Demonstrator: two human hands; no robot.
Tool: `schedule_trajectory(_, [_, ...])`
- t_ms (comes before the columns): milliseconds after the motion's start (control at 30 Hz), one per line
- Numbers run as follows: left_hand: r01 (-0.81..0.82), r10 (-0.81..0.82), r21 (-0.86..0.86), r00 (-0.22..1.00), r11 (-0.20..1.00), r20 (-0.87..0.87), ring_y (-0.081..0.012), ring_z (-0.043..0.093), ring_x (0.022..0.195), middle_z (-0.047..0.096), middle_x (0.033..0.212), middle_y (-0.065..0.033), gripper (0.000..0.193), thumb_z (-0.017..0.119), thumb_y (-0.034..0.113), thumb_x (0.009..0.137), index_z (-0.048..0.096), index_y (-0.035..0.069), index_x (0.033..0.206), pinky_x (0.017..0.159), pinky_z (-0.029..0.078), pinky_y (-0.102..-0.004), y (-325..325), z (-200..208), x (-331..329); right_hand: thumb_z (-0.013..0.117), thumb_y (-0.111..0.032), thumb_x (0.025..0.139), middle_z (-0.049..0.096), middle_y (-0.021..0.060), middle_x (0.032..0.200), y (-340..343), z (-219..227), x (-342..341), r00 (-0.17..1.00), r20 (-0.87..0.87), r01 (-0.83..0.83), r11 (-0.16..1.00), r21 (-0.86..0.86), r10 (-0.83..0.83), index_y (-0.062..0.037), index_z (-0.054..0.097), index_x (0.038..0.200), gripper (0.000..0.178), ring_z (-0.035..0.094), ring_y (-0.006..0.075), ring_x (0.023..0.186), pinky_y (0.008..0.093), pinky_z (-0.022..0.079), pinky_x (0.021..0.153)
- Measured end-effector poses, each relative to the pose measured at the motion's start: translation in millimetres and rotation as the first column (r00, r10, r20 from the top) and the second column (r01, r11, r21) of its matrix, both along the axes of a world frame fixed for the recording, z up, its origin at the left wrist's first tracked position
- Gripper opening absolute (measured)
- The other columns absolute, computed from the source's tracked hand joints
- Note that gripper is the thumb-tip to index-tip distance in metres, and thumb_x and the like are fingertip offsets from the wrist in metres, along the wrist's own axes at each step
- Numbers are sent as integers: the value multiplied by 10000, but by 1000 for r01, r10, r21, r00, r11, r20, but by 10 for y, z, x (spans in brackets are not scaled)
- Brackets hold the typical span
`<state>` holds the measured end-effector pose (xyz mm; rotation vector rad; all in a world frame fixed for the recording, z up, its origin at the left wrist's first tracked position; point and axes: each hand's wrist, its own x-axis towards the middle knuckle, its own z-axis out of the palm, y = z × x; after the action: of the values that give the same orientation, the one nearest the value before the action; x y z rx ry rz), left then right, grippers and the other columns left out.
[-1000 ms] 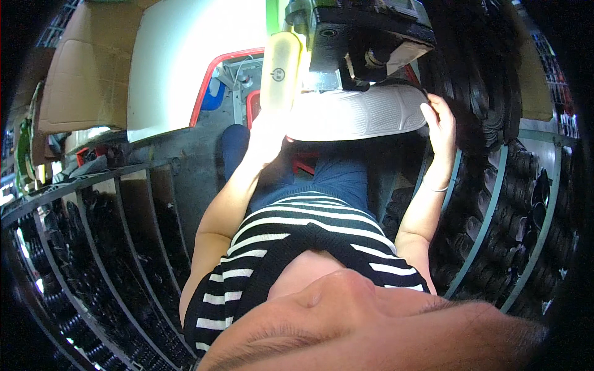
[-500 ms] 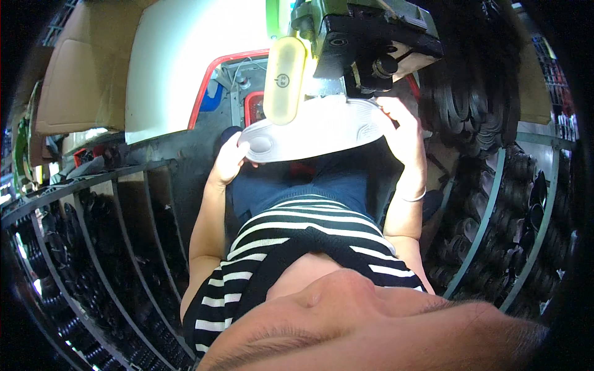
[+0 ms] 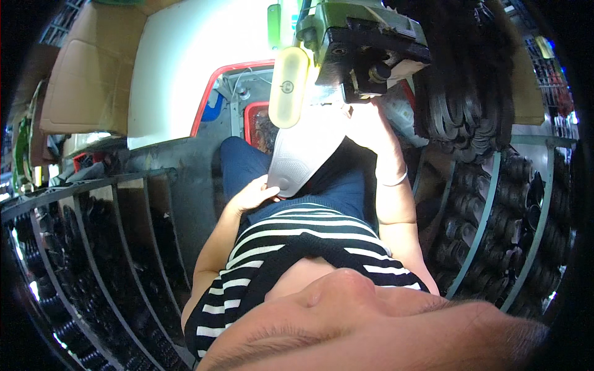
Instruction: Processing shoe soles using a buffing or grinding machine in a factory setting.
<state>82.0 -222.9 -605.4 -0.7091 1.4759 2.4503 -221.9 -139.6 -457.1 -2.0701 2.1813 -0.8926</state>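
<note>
A pale grey shoe sole [image 3: 303, 157] slants between my hands, its textured near end over my lap and its far end under the machine head [image 3: 368, 52]. My left hand [image 3: 255, 193] pinches the near end at its left edge. Up by the machine's lower part, my right hand [image 3: 371, 133] is closed on the far right edge of the sole. Strong light washes out the sole's far half, and my right fingertips are partly lost in that glare. A yellow oblong lamp [image 3: 288, 86] hangs in front of part of the sole.
A white tabletop [image 3: 167, 80] with a red-edged cutout [image 3: 207, 93] lies at the far left, a cardboard box [image 3: 86, 80] beside it. Below the cutout is a red bin [image 3: 252, 117]. Dark soles hang in bundles [image 3: 467, 105] at right. Metal racks [image 3: 93, 241] flank me.
The sole has turned from lying crosswise to a steep slant. My left hand has come nearer my body and rightward; my right hand has shifted left, closer to the machine.
</note>
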Motion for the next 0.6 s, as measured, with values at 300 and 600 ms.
schedule_trajectory(300, [-277, 278, 46, 960, 960, -38, -273, 630, 898, 587, 1043, -218, 287, 503, 98, 903, 454, -103, 1102, 806, 526, -338, 117, -274, -304, 756, -356, 684, 605, 89, 706, 14, 152, 151, 910, 403, 194, 958, -212, -95, -21, 610, 823, 391, 591, 202, 620, 327, 476, 572])
schedule_trajectory(600, [-781, 740, -406, 604, 474, -298, -117, 486, 596, 536, 984, -63, 321, 491, 198, 935, 431, 16, 1193, 532, 442, -228, -2010, 508, 474, 652, -427, 767, 534, 217, 1023, 1268, 99, -1237, 442, -305, 880, 473, -33, -843, -20, 567, 1015, 484, 525, 372, 949, 456, 458, 789])
